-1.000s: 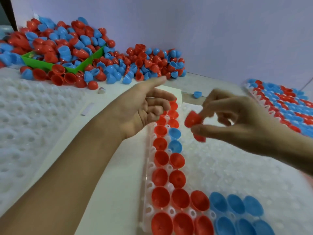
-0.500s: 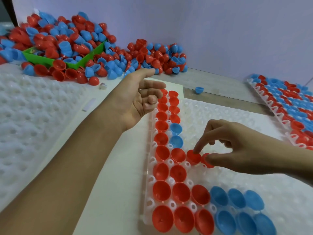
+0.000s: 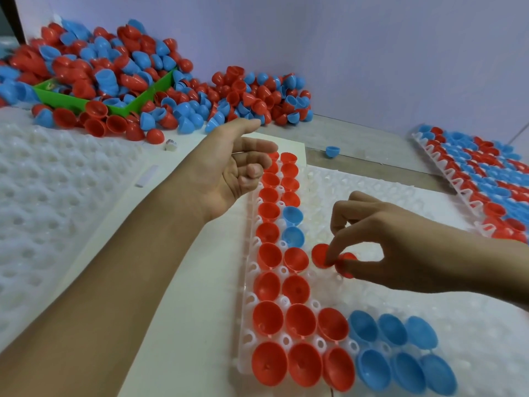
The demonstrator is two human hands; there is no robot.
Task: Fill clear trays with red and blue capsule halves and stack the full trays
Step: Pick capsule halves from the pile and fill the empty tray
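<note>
A: Clear tray [image 3: 429,202] in front of the person, lying on the surface, is only partly filled. What has just changed on it?

B: A second ago the right hand [image 3: 406,247] was raised above the tray pinching a red half. Now it is down at the tray, its forefinger pressing a red capsule half [image 3: 319,255] into a pocket just right of the tray's two left columns, while thumb and fingers pinch a second red half [image 3: 347,265] beside it. So that grip is closed on the second half.

A: And the other hand?

B: The left hand [image 3: 229,170] hovers over the tray's far left corner as before, fingers loosely curled, holding nothing I can see.

A: What does that mean for the job?

B: One more pocket is filled and, I judge, the next piece is ready for the neighbouring pocket. Most of the tray is bare, so stacking is a long way off.

A: Counts?

B: On this tray I make out eight blue halves: two in the second column, six in the near rows. Red halves number roughly twenty; the far ones are hidden by the left hand. One stray blue half [image 3: 332,151] lies beyond the tray. One full tray [image 3: 481,179] sits to the right, empty trays [image 3: 51,196] to the left, and the loose heap [image 3: 171,90] beyond is too many to count.
</note>
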